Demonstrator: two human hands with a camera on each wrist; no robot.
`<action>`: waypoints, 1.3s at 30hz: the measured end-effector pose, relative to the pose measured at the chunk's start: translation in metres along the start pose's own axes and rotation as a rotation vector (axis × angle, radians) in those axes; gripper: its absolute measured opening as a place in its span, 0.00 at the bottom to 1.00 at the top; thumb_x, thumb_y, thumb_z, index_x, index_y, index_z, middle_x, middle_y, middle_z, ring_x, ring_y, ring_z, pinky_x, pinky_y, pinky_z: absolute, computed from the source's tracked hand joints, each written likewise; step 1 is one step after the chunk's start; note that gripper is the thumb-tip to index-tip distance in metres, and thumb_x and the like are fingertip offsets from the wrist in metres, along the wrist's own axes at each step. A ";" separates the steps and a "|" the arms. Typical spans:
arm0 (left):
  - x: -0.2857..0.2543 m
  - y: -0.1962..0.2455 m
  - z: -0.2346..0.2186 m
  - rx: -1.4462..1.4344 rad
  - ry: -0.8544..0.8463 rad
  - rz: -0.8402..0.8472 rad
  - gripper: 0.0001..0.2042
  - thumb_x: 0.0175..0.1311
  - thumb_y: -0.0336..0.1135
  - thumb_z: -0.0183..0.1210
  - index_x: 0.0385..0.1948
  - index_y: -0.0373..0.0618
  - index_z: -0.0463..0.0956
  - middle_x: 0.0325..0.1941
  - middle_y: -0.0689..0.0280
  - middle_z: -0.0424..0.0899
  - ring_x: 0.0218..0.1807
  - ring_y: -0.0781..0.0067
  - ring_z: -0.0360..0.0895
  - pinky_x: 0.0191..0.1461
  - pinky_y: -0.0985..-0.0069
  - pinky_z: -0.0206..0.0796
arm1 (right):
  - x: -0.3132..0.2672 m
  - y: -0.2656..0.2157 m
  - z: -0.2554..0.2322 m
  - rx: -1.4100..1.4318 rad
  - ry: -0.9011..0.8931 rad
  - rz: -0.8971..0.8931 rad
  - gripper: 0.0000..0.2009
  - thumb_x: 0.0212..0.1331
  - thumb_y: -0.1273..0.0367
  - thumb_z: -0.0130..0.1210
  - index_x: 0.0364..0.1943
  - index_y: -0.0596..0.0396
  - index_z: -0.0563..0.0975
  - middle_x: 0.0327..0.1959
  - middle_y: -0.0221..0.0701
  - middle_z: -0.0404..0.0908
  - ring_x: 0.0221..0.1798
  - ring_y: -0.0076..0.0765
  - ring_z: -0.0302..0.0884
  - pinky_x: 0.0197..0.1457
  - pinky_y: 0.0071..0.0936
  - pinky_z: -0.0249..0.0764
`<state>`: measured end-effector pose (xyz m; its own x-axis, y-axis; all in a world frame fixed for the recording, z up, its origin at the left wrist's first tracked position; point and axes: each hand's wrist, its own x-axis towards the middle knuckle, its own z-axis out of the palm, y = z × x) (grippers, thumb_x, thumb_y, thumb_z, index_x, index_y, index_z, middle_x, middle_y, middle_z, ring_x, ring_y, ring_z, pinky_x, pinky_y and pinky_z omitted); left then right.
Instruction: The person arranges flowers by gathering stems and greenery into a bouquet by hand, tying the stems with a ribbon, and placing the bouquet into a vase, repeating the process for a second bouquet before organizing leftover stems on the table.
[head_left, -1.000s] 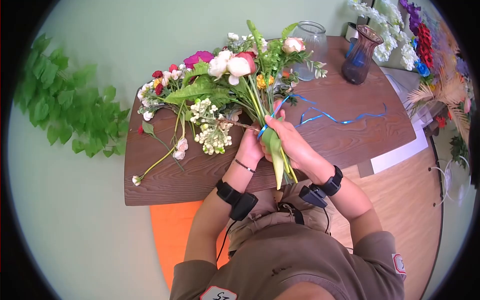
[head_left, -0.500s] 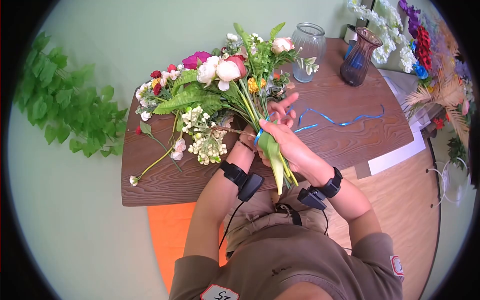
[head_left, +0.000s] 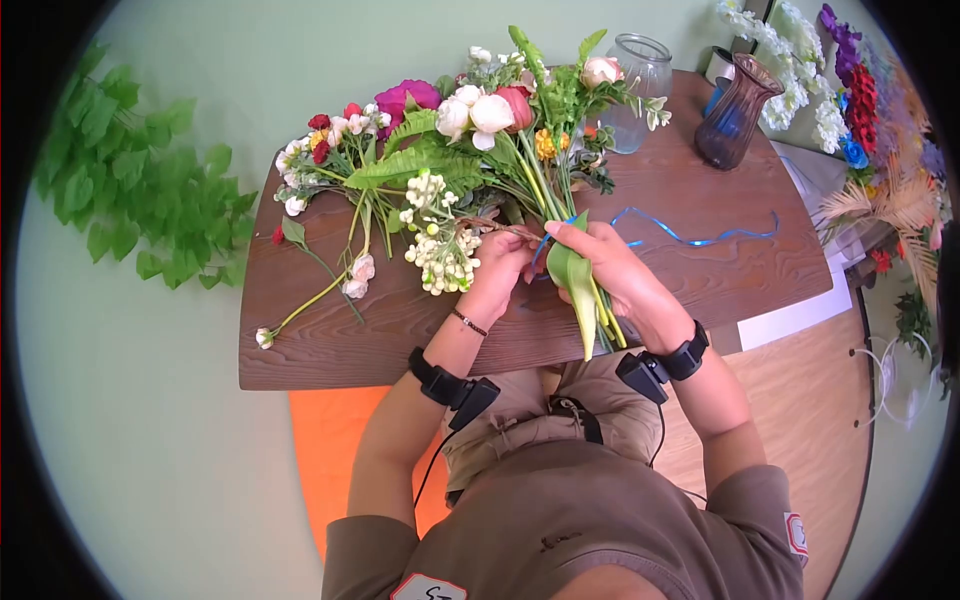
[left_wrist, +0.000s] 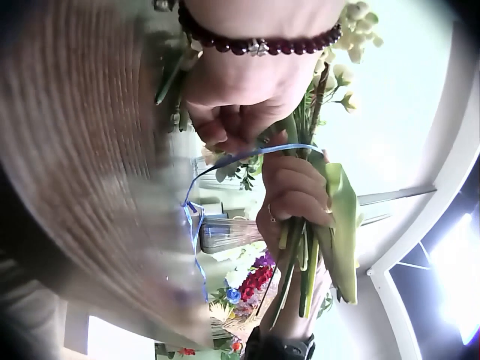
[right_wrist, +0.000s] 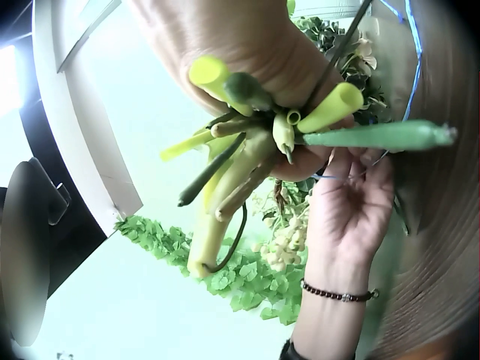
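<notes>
A bouquet of mixed flowers [head_left: 488,116] leans over the table, blooms toward the wall. My right hand [head_left: 628,272] grips its gathered stems [right_wrist: 255,169], whose cut ends stick out below the fist. A broad green leaf [head_left: 571,285] lies along the stems beside the thumb. Blue ribbon [left_wrist: 251,154] crosses the stems above that fist and trails away over the table. My left hand [head_left: 497,268] is at the left of the stems, fingertips bent together on the ribbon; its grip is partly hidden. White berry sprigs [head_left: 440,250] hang just beyond the left wrist.
The wooden table [head_left: 400,350] carries loose flower stems [head_left: 310,310] at the left. A clear glass vase [head_left: 638,90] and a purple glass vase [head_left: 738,112] stand at the back right. More flowers [head_left: 865,110] fill the right side, and green vine leaves [head_left: 140,180] hang on the left wall.
The left hand, its fingers spread behind the stems half a second ago, has drawn back to their left with fingers bent. The bouquet and right hand have shifted slightly right.
</notes>
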<state>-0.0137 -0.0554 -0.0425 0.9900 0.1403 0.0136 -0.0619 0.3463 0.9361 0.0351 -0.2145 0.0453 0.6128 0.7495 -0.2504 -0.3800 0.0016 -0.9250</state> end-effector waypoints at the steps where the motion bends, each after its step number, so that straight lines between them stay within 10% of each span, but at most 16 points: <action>1: -0.006 -0.002 0.007 0.033 0.109 -0.039 0.09 0.58 0.19 0.45 0.34 0.41 0.73 0.26 0.71 0.76 0.24 0.85 0.69 0.24 0.87 0.58 | -0.006 -0.005 0.004 0.006 0.020 -0.001 0.16 0.60 0.61 0.54 0.33 0.65 0.76 0.24 0.37 0.80 0.23 0.27 0.77 0.26 0.20 0.73; 23: -0.046 0.008 0.039 -0.163 0.371 0.025 0.07 0.65 0.34 0.54 0.34 0.39 0.75 0.19 0.77 0.65 0.18 0.92 0.54 0.21 0.89 0.45 | 0.011 0.007 -0.012 -0.351 0.095 -0.093 0.09 0.52 0.73 0.55 0.33 0.66 0.72 0.20 0.28 0.73 0.17 0.19 0.68 0.17 0.19 0.63; 32: -0.062 0.027 0.034 -0.374 0.186 -0.029 0.07 0.66 0.32 0.50 0.34 0.37 0.72 0.15 0.78 0.60 0.16 0.91 0.52 0.20 0.88 0.44 | 0.026 0.018 -0.039 -0.384 0.125 -0.132 0.07 0.51 0.76 0.52 0.34 0.65 0.73 0.24 0.26 0.74 0.23 0.18 0.69 0.23 0.20 0.65; 39: -0.062 0.010 0.037 0.230 0.350 0.096 0.08 0.64 0.32 0.54 0.31 0.36 0.76 0.16 0.81 0.61 0.16 0.93 0.51 0.18 0.89 0.42 | 0.017 0.008 -0.029 -0.439 0.124 -0.109 0.10 0.52 0.74 0.54 0.37 0.65 0.72 0.24 0.27 0.74 0.23 0.18 0.69 0.23 0.19 0.65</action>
<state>-0.0713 -0.0951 -0.0214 0.8761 0.4817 0.0216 -0.0826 0.1057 0.9910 0.0627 -0.2212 0.0251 0.7213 0.6755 -0.1529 0.0038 -0.2247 -0.9744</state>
